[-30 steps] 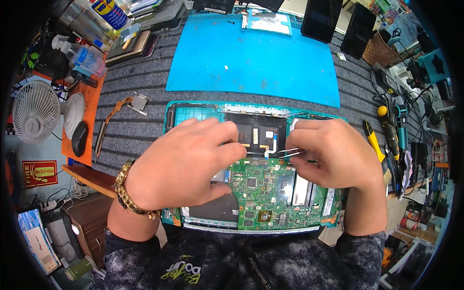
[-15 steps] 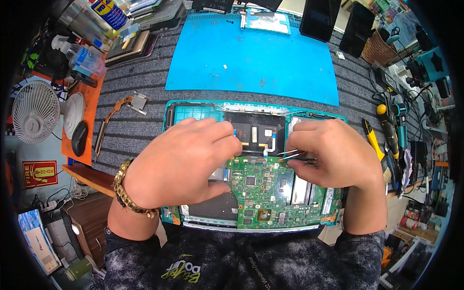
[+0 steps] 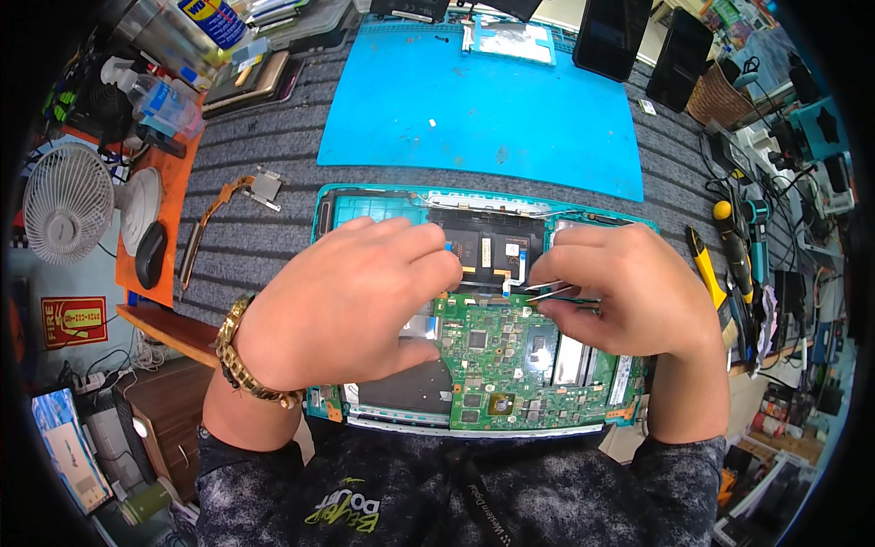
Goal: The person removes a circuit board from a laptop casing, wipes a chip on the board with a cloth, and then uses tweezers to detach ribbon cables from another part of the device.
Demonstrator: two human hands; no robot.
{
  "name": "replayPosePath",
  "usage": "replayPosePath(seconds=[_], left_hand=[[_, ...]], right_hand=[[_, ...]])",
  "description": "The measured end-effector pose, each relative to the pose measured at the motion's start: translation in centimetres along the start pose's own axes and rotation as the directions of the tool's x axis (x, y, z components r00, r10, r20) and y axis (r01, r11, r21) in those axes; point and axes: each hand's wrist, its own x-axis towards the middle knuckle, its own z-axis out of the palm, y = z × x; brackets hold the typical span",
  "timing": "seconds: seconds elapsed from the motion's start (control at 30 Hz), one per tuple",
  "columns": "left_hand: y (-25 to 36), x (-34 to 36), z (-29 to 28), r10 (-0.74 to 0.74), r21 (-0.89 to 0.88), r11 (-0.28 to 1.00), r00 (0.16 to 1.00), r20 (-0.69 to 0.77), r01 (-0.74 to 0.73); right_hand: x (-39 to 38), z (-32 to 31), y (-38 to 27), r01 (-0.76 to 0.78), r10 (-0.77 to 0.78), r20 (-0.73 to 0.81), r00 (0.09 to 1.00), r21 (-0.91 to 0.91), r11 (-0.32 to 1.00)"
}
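An opened teal laptop case [image 3: 365, 210] lies before me, its green circuit board [image 3: 497, 365] in the near part. My left hand [image 3: 355, 301] rests over the board's upper left edge. Its fingers curl down and its thumb stands apart; the fingertips are partly hidden, and no held thing shows. Pinched in my right hand [image 3: 620, 287] is a pair of metal tweezers [image 3: 554, 294], their tips at the board's far edge. Close to those tips is a small white-and-blue ribbon cable [image 3: 507, 284], beside the black touchpad underside [image 3: 467, 242].
Beyond the laptop lies a blue work mat [image 3: 474, 118] on a grey striped cloth. A copper heat pipe [image 3: 210, 219] is at left, near a black mouse [image 3: 150, 255] and a white fan [image 3: 68, 201]. Yellow-handled tools [image 3: 704, 264] lie right of my right hand.
The tweezer prongs look closer together than before, with their tips still at the board's far edge. Both hands stay nearly in place, while the whole view shifts slightly.
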Motion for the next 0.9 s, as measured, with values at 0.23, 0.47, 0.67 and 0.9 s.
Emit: replayPosePath(seconds=[0.23,0.47,0.67,0.9], left_hand=[[-0.1,-0.2,0.1,0.004,0.016,1.000,1.000,0.011,-0.004],[-0.1,-0.2,0.0,0.001,-0.002,1.000,1.000,0.028,0.000],[-0.1,-0.1,-0.1,-0.008,0.004,1.000,1.000,0.011,0.008],[-0.4,-0.3,-0.1,-0.021,0.003,1.000,1.000,-0.022,0.021]], right_hand=[[0.5,0.7,-0.3,0.116,-0.115,-0.018,0.993,0.078,0.990],[0.2,1.2,-0.3,0.128,-0.129,0.035,0.991,0.025,0.991],[0.5,1.2,-0.3,0.133,-0.133,0.058,0.989,0.004,0.991],[0.3,1.2,-0.4,0.042,-0.042,-0.013,0.999,0.039,0.998]])
